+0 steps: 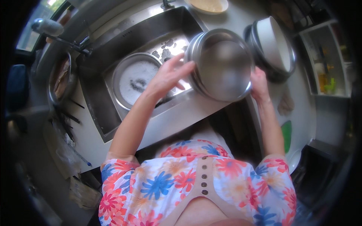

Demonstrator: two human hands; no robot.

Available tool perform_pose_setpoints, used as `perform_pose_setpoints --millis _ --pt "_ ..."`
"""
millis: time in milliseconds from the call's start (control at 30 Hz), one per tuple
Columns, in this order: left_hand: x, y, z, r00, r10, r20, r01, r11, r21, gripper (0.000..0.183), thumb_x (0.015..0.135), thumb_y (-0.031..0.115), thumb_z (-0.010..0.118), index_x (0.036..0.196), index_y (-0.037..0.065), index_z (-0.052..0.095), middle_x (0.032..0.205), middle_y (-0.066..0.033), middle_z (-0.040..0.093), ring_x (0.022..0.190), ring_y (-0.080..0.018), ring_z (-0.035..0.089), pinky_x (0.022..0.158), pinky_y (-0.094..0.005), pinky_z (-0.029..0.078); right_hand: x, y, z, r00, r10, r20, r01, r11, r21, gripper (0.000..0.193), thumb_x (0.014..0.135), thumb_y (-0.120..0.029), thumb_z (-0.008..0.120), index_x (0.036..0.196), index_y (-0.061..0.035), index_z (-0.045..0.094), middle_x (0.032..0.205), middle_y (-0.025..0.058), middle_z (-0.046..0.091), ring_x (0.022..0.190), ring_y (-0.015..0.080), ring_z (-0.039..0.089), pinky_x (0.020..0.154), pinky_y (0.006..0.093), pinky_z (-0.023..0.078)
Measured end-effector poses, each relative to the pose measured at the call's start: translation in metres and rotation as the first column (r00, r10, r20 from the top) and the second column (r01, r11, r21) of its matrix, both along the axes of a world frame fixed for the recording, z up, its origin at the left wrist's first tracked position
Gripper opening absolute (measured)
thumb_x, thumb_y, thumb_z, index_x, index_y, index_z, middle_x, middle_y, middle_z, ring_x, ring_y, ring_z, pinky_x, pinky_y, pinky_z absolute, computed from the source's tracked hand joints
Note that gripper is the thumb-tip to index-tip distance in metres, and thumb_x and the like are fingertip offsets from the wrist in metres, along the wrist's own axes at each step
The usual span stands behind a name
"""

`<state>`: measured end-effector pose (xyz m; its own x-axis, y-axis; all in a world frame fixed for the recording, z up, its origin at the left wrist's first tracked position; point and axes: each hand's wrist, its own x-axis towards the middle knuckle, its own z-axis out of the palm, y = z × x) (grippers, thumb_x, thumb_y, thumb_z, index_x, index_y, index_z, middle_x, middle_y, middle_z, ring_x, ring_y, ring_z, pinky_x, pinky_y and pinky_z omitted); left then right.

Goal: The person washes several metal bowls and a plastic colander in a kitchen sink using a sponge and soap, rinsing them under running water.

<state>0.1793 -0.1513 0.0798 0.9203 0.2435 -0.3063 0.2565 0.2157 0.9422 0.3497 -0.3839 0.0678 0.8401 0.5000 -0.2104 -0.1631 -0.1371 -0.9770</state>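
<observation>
Metal vessels (226, 71): one nested stack, at least two by visible rims; exact count hidden by nesting. Held tilted over the front edge of the surface (177, 119), beside the right end of the sink; round mouth toward the viewer, interior blurred.

Hands: two. Right hand (259, 83), fingers curled closely around the stack's right rim, gripping it; fingertips partly hidden. Left hand (168, 76), fingers spread wide at the stack's left side, thumb overlapping the rim; whether it bears any weight cannot be told.

Sink (96, 101): one, let into the surface. Inside, one round metal basin (116, 87) holding white suds (145, 69); one dark patch among them, unidentifiable.

Faucet (83, 48): one, at the sink's back left corner.

Right of sink: one white bowl (264, 42) set in dark vessels (260, 62), their number unclear; one flat green item (287, 136) near the surface's right edge.

Back edge: one pale bowl (209, 6), cut off above.

Left of sink: one pan (71, 77), brownish contents hard to make out.
</observation>
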Motion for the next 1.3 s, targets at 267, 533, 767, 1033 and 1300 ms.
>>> perform_pose_setpoints --millis 267,533,767,1033,1300 --pt "0.079 0.014 -0.018 0.993 0.056 0.1 -0.07 0.987 0.146 0.064 0.074 0.044 0.06 0.126 0.016 0.035 0.094 -0.0039 0.052 0.084 -0.0103 0.051 0.05 -0.0205 0.043 0.057 0.026 -0.006 0.994 -0.066 0.091 0.067 0.998 -0.013 0.01 0.067 0.002 0.049 0.076 0.001 0.053 0.066 0.0021 0.055 0.054 0.0081 0.05 0.051 0.0204 0.04" --pt "0.141 0.011 -0.027 0.989 0.064 0.133 -0.068 0.997 0.029 0.082 0.074 0.046 0.061 0.133 0.007 0.02 0.103 -0.0057 0.05 0.087 -0.0108 0.048 0.06 -0.0228 0.042 0.097 0.022 0.04 0.974 0.152 0.171 -0.019 0.798 -0.602 0.025 0.071 -0.015 0.044 0.092 -0.0018 0.05 0.067 0.0095 0.057 0.057 0.0169 0.06 0.035 0.0262 0.044" --pt "0.146 0.002 -0.037 0.983 0.073 0.167 -0.06 0.995 -0.083 0.08 0.075 0.045 0.06 0.133 0.008 0.02 0.112 -0.0023 0.047 0.099 -0.012 0.046 0.072 -0.0261 0.042 0.123 0.017 0.063 0.744 0.457 0.487 0.075 0.667 -0.741 0.037 0.068 -0.019 0.046 0.098 0.0022 0.049 0.072 0.0195 0.059 0.061 0.0284 0.059 0.059 0.0356 0.046" --pt "0.113 0.008 -0.015 0.95 0.161 0.267 -0.172 0.985 0.017 0.073 0.075 0.041 0.061 0.129 0.005 0.028 0.123 -0.0137 0.04 0.101 -0.0164 0.047 0.081 -0.0257 0.04 0.103 0.037 0.14 0.825 0.128 0.551 0.06 0.949 -0.31 0.009 0.07 -0.006 0.049 0.075 -0.0007 0.054 0.05 -0.0015 0.048 0.036 0.003 0.038 0.031 0.0177 0.028" --pt "-0.027 0.06 0.005 0.94 0.316 0.13 -0.26 0.908 -0.33 0.05 0.076 0.03 0.059 0.112 0.0 0.042 0.091 -0.0123 0.058 0.071 -0.019 0.062 0.05 -0.0326 0.054 -0.029 0.141 0.067 0.92 0.324 0.221 -0.325 0.945 -0.031 0.015 0.079 -0.009 0.05 0.092 -0.0014 0.048 0.056 0.0007 0.052 0.036 0.0043 0.041 0.03 0.0174 0.032"
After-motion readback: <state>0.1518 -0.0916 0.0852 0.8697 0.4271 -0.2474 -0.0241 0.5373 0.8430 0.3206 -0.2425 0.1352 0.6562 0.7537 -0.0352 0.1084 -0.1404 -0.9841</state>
